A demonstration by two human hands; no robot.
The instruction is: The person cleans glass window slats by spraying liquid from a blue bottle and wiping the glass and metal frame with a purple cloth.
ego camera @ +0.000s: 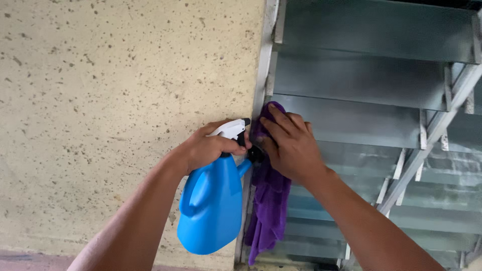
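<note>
Two bare forearms reach up from the bottom edge, nearest the camera. Left hand (208, 148) is wrapped around the neck of a blue spray bottle (213, 206), its fingers (236, 147) curled tight just under the white trigger head (232, 129), which ends in a small black nozzle pointing right. That bottle is bright blue plastic, wide and rounded at the base, with a moulded handle loop on its left side; it hangs tilted below the hand, in front of the seam between wall and window. No label shows on the side facing the camera.

Right hand (291, 145) lies flat, fingers spread and extended rather than closed, pressing a purple cloth (271, 200) against the left end of a glass slat. Part of this soft, fuzzy cloth is bunched under the palm, while the rest dangles in loose folds past the wrist, just beside the bottle and possibly brushing it, though the overlap makes that hard to judge.

Behind the hands is a louvre window (371, 80) with greyish glass slats in a pale metal frame (262, 65), and a diagonal metal bar (432, 140) crosses its right side. To the left stands a rough cream wall (110, 100), speckled with small dark pits.
</note>
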